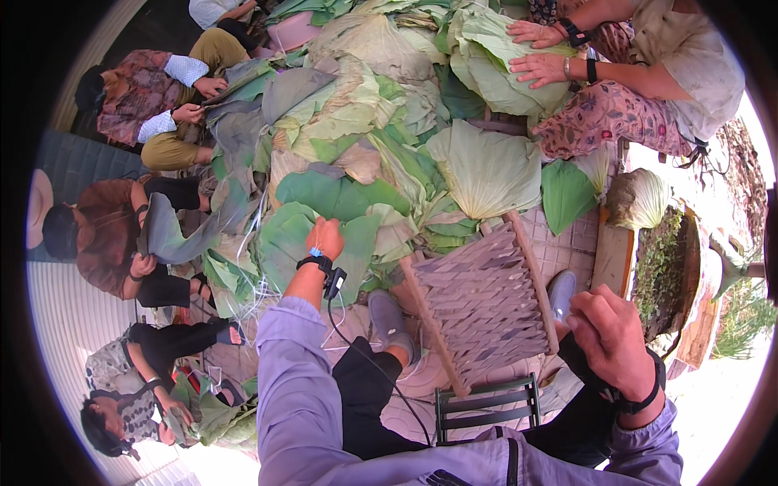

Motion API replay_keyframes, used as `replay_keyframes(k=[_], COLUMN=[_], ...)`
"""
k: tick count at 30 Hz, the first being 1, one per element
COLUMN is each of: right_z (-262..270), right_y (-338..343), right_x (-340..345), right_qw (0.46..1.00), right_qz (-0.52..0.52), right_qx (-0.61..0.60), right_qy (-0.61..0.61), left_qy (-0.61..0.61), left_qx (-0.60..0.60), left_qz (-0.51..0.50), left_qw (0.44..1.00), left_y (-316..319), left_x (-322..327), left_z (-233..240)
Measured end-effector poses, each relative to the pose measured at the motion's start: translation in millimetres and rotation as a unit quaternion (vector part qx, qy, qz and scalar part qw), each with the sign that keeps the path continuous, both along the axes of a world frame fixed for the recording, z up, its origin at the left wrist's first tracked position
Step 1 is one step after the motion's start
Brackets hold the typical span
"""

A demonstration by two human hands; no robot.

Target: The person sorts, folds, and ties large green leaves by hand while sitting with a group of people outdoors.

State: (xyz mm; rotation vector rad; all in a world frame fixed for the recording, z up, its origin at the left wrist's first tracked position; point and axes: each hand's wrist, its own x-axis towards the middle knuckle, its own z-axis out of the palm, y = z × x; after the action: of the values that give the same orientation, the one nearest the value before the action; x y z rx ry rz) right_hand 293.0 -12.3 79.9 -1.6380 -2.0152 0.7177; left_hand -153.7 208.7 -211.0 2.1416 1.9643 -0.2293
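My left hand (pixel 326 237) is closed at the upper edge of a broad green lotus leaf (pixel 292 240), its fingertips hidden under the knuckles. Just beyond lies another green lotus leaf (pixel 340 193) on the heap. Over my right leg, my right hand (pixel 614 340) is raised, with loosely curled fingers and nothing visible in them. Between my feet stands a low wooden stool with a woven strap seat (pixel 483 297). A pale, dried lotus leaf (pixel 486 167) touches its far end.
A large heap of lotus leaves (pixel 358 103) spreads ahead. At upper right a person presses a leaf stack (pixel 498 61); several people handle leaves along the left. White plastic strings (pixel 258 291) lie near my left arm. A planter (pixel 662 273) stands at right, a dark slatted chair (pixel 486 404) near my lap.
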Motion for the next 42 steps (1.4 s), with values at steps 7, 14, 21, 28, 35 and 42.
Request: replay_keyframes(k=[7, 14, 21, 28, 35, 42], right_z=[0.6, -2.2, -2.5, -4.8, -14.1, -8.0], right_y=[-3.4, -9.6, -13.6, -14.2, -15.2, -17.6], right_x=[-5.2, -7.6, -11.9, -21.5, -30.7, -35.7], right_qw=[1.0, 0.999, 0.998, 0.997, 0.996, 0.996], right_qz=[0.014, 0.032, 0.044, 0.059, 0.054, 0.067], right_qx=[0.013, 0.036, 0.041, 0.044, 0.073, 0.056], right_qy=[-0.003, 0.002, 0.005, 0.019, 0.012, 0.021], left_qy=[-0.053, -0.135, -0.21, -0.284, -0.478, -0.632], left_qx=[0.062, 0.106, 0.168, 0.221, 0.195, 0.147], left_qz=[-0.051, -0.028, 0.047, 0.052, 0.043, 0.019], left_qw=[0.995, 0.985, 0.962, 0.931, 0.855, 0.761], left_y=[-30.9, -49.9, -73.1, -105.5, -131.9, -161.7], left_x=[-24.6, -70.7, -101.1, -86.1, -32.7, 46.8], left_z=[28.5, 77.7, 158.7, 242.5, 325.2, 378.8])
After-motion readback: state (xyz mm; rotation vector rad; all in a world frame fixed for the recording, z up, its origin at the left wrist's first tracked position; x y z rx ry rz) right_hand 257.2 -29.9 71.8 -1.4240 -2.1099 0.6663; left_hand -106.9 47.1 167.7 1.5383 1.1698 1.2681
